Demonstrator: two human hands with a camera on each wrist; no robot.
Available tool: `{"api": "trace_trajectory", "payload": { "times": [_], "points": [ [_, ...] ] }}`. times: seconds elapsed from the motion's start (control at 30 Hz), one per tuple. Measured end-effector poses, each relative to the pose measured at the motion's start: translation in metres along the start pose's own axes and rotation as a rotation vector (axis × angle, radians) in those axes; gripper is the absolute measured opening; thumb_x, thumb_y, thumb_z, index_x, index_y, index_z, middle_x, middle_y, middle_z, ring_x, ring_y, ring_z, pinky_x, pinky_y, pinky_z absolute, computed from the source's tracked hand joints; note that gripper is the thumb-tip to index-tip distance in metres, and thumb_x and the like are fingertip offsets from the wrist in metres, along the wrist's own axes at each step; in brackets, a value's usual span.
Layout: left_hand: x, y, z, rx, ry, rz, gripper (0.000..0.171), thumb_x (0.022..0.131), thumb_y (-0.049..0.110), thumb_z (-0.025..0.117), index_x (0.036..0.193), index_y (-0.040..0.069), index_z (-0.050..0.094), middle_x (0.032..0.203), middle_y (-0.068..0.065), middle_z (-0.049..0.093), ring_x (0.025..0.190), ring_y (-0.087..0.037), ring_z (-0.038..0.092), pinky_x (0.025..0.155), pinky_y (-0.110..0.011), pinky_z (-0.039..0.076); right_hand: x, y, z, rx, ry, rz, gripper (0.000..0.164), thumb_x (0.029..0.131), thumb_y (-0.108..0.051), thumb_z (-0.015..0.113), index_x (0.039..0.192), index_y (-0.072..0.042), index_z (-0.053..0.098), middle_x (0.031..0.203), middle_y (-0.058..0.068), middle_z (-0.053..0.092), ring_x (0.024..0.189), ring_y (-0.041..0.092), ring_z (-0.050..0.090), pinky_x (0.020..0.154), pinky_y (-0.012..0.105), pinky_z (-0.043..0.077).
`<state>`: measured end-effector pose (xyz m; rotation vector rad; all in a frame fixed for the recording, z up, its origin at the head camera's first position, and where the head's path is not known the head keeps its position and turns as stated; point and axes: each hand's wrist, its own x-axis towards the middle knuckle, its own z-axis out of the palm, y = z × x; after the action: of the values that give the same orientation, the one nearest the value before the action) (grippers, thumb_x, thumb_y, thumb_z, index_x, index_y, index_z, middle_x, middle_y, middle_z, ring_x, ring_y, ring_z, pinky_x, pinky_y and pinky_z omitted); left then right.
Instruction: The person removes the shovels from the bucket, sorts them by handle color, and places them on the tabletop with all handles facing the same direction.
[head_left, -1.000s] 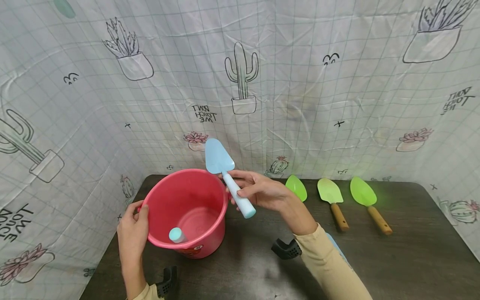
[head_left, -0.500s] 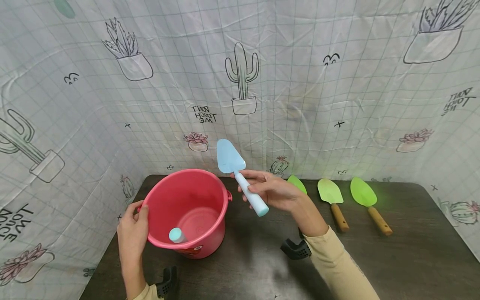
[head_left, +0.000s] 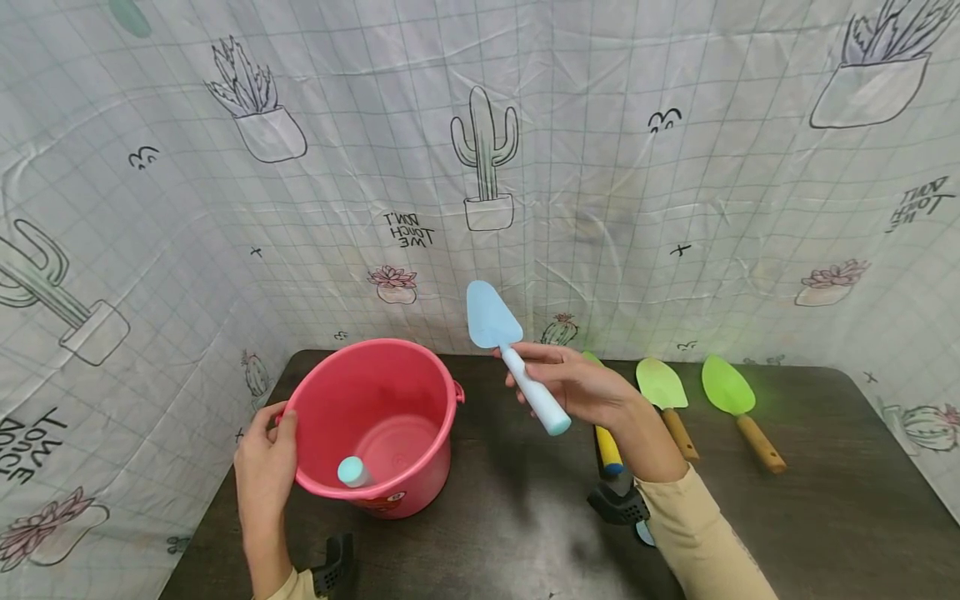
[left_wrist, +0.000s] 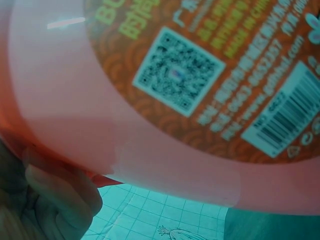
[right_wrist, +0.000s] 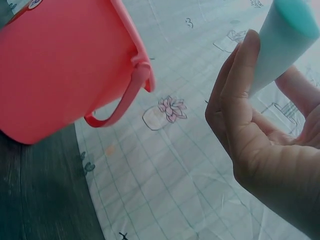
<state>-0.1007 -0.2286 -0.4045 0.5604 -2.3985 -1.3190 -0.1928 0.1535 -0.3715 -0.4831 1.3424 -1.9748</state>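
Observation:
My left hand (head_left: pixel 262 462) grips the left rim of a red bucket (head_left: pixel 431 475), thumb over the edge. In the left wrist view the bucket's side, with a printed label (left_wrist: pixel 180 72), fills most of the picture. Right of the bucket, my right hand (head_left: pixel 585 385) holds a garden trowel (head_left: pixel 492 317) in the air by its pale handle. Its light blue blade points up and left. The right wrist view shows the handle's teal end cap (right_wrist: pixel 297 15) between fingers and thumb. Inside the bucket stands another pale handle (head_left: pixel 353 472) with a teal end; its lower part is hidden.
Two green trowels with wooden handles, one paler (head_left: pixel 662 383) and one brighter (head_left: pixel 727 385), lie on the dark table (head_left: pixel 510 533) at right. A yellow handle with a blue end (head_left: pixel 609 450) shows partly behind my right arm. A patterned curtain (head_left: pixel 585 167) hangs behind.
My right hand has moved right with the trowel, away from the bucket's rim. The yellow handle has come into sight beside my right wrist. My left hand and the bucket stay put.

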Motion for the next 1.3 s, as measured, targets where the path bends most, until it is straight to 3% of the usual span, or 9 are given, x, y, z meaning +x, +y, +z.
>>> {"api": "trace_trajectory", "payload": {
  "times": [0.3, 0.5, 1.3],
  "points": [
    [-0.001, 0.0, 0.0, 0.003, 0.003, 0.004, 0.048, 0.11, 0.028, 0.044, 0.142, -0.006, 0.052, 0.114, -0.034, 0.069, 0.082, -0.038, 0.07, 0.055, -0.023, 0.048, -0.014, 0.001, -0.011, -0.016, 0.047, 0.012, 0.035, 0.105, -0.012, 0.059, 0.14, -0.013, 0.058, 0.106, 0.004, 0.07, 0.089, 0.017, 0.066, 0.077, 0.034, 0.054],
    [-0.002, 0.0, 0.0, 0.005, 0.011, 0.007, 0.047, 0.11, 0.027, 0.045, 0.142, -0.006, 0.053, 0.108, -0.032, 0.07, 0.072, -0.03, 0.066, 0.053, -0.025, 0.047, -0.022, 0.001, -0.017, -0.029, 0.022, -0.009, 0.034, 0.105, -0.013, 0.058, 0.139, -0.013, 0.06, 0.105, 0.002, 0.07, 0.09, 0.016, 0.066, 0.076, 0.032, 0.054],
    [-0.002, -0.001, 0.001, -0.001, 0.011, 0.004, 0.047, 0.11, 0.027, 0.045, 0.142, -0.007, 0.052, 0.11, -0.033, 0.069, 0.074, -0.031, 0.067, 0.053, -0.025, 0.047, -0.056, 0.007, -0.042, 0.023, 0.033, -0.012, 0.035, 0.107, -0.005, 0.049, 0.135, -0.018, 0.067, 0.107, 0.003, 0.072, 0.094, 0.016, 0.067, 0.077, 0.032, 0.054]
  ]
}}
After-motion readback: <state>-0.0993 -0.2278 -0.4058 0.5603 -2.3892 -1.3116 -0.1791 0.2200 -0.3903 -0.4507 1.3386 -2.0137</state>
